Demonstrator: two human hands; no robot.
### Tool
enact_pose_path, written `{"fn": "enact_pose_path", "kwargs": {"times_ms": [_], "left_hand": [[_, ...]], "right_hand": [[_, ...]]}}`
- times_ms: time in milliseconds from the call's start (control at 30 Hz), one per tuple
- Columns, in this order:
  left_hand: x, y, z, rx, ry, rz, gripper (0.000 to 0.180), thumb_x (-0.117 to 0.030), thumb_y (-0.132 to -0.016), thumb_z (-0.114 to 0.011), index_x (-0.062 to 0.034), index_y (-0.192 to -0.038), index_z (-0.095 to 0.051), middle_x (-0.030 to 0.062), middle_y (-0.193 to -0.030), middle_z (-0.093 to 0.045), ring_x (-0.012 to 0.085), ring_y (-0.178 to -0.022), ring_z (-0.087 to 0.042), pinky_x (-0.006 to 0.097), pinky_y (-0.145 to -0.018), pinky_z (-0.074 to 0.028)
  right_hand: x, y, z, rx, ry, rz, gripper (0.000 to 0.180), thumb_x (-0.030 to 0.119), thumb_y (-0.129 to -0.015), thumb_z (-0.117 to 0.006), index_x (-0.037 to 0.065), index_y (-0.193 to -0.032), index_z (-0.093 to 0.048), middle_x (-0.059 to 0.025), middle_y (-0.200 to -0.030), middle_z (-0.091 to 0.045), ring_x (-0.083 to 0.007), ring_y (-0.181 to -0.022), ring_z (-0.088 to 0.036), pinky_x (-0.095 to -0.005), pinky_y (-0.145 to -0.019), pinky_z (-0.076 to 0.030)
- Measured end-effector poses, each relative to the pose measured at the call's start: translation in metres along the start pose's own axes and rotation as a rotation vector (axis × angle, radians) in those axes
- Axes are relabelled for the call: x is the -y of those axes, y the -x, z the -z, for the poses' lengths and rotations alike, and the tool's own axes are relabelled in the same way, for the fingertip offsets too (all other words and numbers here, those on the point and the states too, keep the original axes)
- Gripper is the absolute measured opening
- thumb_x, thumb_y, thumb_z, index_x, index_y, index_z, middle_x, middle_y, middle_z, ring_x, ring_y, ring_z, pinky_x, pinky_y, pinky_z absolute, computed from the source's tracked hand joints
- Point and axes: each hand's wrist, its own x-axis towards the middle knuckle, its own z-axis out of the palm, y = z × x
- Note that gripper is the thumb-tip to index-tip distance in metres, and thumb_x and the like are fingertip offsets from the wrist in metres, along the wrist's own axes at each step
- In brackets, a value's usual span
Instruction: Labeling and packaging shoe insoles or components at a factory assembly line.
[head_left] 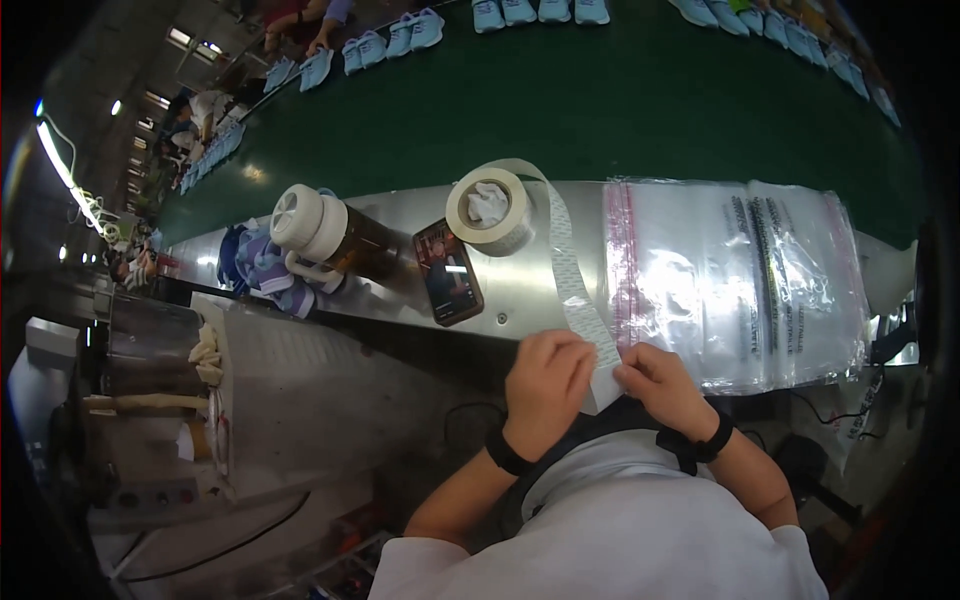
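Observation:
A strip of small white printed labels (566, 262) runs from a label roll (514, 238) down to both my hands at the table's near edge. My left hand (545, 388) is closed on the strip's left side, its fingers bent together near the loose end. On the other side, the thumb and forefinger of my right hand (664, 386) pinch the strip's right edge. Crumpled white paper (488, 204) fills the roll's core. To the right of the strip lies a stack of clear plastic bags (685, 275) with pink closure bands, close to my right hand.
A phone (449, 278) with its screen lit lies left of the strip. Beyond it stand a white-lidded bottle (322, 228) of brown liquid and blue-purple shoes (262, 262). Light blue shoes (415, 34) line the green conveyor belt (600, 105), with people at its far side.

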Motion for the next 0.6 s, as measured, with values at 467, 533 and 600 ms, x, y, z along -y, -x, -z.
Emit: {"fn": "enact_pose_path", "kwargs": {"times_ms": [467,533,600], "left_hand": [[0.004,-0.001,-0.012,0.233,0.704,0.651,0.013,-0.011,-0.084,-0.064,0.0006,-0.08,-0.057,0.011,-0.075,-0.059,0.0158,-0.061,-0.059,0.027,-0.057,-0.047],[0.006,-0.006,-0.008,0.245,0.683,0.623,0.012,-0.009,-0.083,-0.064,0.0005,-0.079,-0.058,0.0108,-0.074,-0.059,0.0166,-0.059,-0.059,0.027,-0.056,-0.047],[0.005,-0.016,0.001,0.06,0.463,0.504,0.009,-0.007,-0.082,-0.063,-0.0002,-0.077,-0.059,0.0105,-0.074,-0.058,0.0184,-0.059,-0.057,0.027,-0.055,-0.045]], "right_hand": [[0.012,-0.011,-0.009,-0.251,0.282,0.607,0.011,0.008,-0.077,-0.067,0.005,-0.078,-0.056,-0.0094,-0.077,-0.056,-0.0296,-0.066,-0.056,-0.0358,-0.056,-0.045],[0.01,-0.008,-0.005,-0.243,0.316,0.571,0.011,0.009,-0.077,-0.066,0.005,-0.078,-0.056,-0.0095,-0.077,-0.056,-0.0294,-0.066,-0.056,-0.0356,-0.056,-0.045],[0.007,-0.002,-0.002,-0.242,0.353,0.529,0.011,0.01,-0.078,-0.066,0.005,-0.078,-0.056,-0.0095,-0.077,-0.056,-0.0291,-0.067,-0.057,-0.0354,-0.057,-0.045]]}}
